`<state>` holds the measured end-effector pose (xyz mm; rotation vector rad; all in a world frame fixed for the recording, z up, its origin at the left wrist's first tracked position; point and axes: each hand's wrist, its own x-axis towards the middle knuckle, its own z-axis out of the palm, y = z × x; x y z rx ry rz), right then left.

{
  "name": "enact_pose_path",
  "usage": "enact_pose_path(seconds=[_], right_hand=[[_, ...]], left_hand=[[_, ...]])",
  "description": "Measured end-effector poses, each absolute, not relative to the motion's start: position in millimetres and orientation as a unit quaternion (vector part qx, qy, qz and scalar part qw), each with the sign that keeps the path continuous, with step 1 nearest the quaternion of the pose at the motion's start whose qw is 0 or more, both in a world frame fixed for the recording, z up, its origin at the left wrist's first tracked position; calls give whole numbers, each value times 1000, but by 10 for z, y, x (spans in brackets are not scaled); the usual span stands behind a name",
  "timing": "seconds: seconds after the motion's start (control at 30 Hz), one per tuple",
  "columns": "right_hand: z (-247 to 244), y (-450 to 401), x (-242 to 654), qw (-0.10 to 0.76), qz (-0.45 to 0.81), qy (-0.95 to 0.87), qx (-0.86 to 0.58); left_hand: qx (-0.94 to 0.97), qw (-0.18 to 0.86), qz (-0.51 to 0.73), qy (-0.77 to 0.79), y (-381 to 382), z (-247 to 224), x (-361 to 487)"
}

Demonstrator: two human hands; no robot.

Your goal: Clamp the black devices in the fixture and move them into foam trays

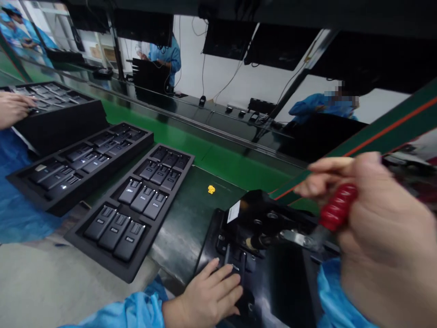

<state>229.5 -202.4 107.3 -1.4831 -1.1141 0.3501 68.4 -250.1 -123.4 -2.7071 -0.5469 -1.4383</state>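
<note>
A black fixture stands on the bench in front of me, with a metal toggle clamp mounted on it. My right hand, large and close to the camera, is closed around the clamp's red ribbed handle. Low in the middle, my left hand lies with fingers stretched out over a small black device seated in the fixture. The fingers cover part of that device. A white label is stuck on the fixture's upper left part.
To the left, a black tray holds several black devices marked Riton; another such tray lies beyond it. A co-worker's hand reaches over a stack of trays at far left. A small yellow piece lies on the green bench.
</note>
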Motion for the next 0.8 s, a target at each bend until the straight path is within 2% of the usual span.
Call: enact_pose_path(seconds=[0.07, 0.17, 0.23, 0.27, 0.37, 0.43, 0.57, 0.8], right_hand=[[1104, -2045, 2245, 628, 145, -439, -626], [779, -2377, 2231, 624, 18, -396, -673], [377, -2656, 2240, 554, -58, -368, -745], [158, -2775, 2242, 490, -48, -386, -780], [-406, -2977, 2216, 314, 87, -496, -805], [-628, -2994, 2181, 259, 148, -513, -805], [-739, -2931, 2143, 263, 214, -478, -810], [-648, -3085, 2238, 364, 396, -391, -747]], left_hand=[[-862, 0, -475, -179, -2504, -1169, 678], [-855, -21, -474, -211, -2505, -1039, 642], [-848, -53, -451, -273, -2498, -955, 611], [-844, -73, -429, -314, -2492, -924, 601], [-839, -116, -342, -407, -2472, -882, 608], [-844, -128, -312, -417, -2465, -887, 634], [-850, -130, -334, -386, -2468, -907, 662], [-895, -76, -354, -261, -2454, -955, 672]])
